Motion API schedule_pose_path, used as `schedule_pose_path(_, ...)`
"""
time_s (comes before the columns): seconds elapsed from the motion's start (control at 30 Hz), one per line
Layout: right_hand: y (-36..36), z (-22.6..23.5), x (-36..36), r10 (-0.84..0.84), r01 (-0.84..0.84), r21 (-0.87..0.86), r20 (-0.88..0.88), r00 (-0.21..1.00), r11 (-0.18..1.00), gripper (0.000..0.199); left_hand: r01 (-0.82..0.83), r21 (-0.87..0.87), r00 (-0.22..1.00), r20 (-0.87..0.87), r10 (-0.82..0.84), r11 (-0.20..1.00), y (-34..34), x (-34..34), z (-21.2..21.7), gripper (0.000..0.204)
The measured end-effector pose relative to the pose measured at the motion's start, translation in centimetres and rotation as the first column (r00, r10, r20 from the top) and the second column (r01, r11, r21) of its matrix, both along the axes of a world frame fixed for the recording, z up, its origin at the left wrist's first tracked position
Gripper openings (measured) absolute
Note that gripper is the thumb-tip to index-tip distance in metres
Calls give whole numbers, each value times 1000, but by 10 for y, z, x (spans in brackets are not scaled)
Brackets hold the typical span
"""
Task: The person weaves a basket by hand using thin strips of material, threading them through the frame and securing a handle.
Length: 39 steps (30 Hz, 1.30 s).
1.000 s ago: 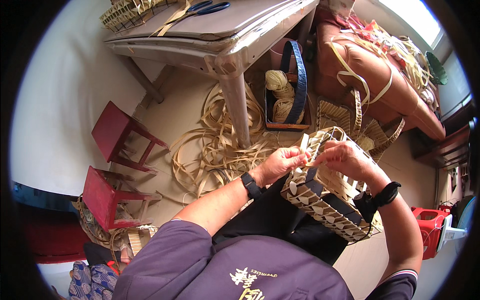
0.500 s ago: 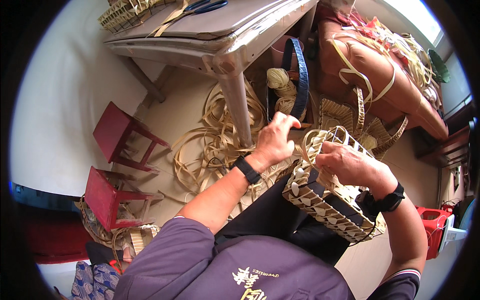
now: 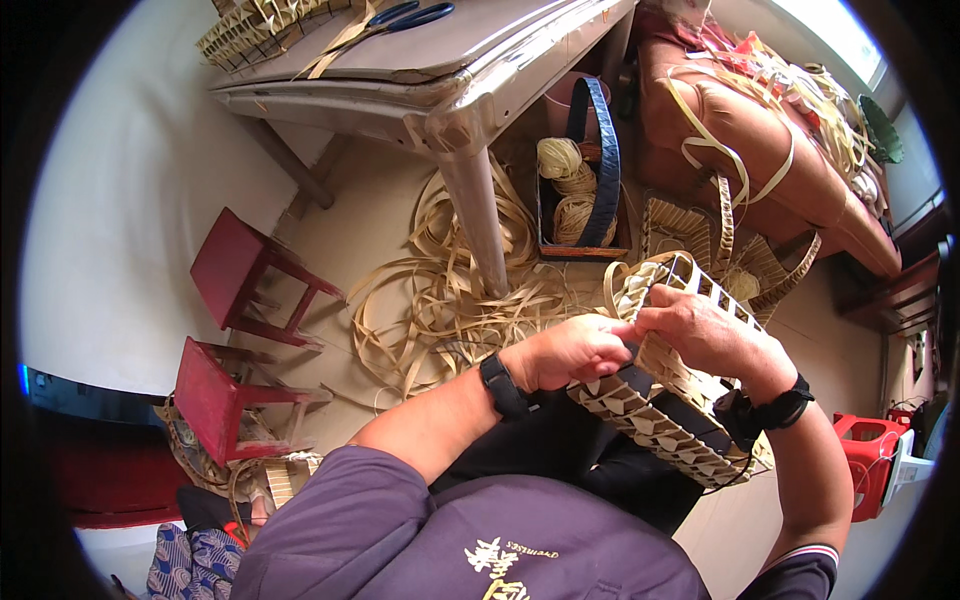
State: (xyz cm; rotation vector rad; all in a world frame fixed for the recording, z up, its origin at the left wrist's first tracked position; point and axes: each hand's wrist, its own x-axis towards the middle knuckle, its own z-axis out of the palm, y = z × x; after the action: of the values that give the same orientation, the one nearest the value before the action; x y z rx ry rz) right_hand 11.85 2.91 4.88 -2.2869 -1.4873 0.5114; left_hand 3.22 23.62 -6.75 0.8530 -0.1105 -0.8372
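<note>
A half-woven basket [image 3: 655,432] of tan and cream strips over a dark wire frame lies tilted across my lap. My right hand [image 3: 715,332] is at its upper side, fingers pinched on a tan weaving strip [image 3: 612,290] that loops above the rim. My left hand [image 3: 575,353] has its fingers curled at the basket's left side, the tips meeting those of my right hand. Whatever lies between the left fingers is hidden. A dark flat piece shows inside the basket, partly covered by the strips and my hands.
Loose tan strips [image 3: 430,300] lie heaped on the floor round a table leg [image 3: 475,215]. Scissors [image 3: 400,17] rest on the table. Beyond my hands stands a blue-handled basket [image 3: 607,165] with yarn balls. Red stools [image 3: 228,270] stand left; a brown sofa [image 3: 720,130] is at right.
My left hand has come down and right, from above the basket to its side, and its fingers have closed. The right hand still pinches at nearly the same spot.
</note>
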Motion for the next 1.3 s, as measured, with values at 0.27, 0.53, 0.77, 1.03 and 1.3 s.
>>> schedule_pose_path(0.27,-14,-2,-4,-55,53,38,60,997,998,20,-67,-523,881,-430,-195,850,-8,-4,-5,25)
schedule_pose_path(0.53,-4,-7,-17,-301,309,40,-139,943,950,21,-48,-550,906,-376,-196,834,2,-11,-17,49)
schedule_pose_path(0.77,-5,-3,-7,-237,249,16,-249,939,968,23,-53,-446,955,-284,-85,894,1,-11,-9,41)
schedule_pose_path(1.03,-3,-6,9,-246,197,-170,-345,906,965,36,-67,-260,958,-287,-11,963,7,-7,7,47)
schedule_pose_path(1.3,-8,-1,3,-309,337,50,-286,907,940,18,-769,352,412,911,-7,534,6,24,47,14)
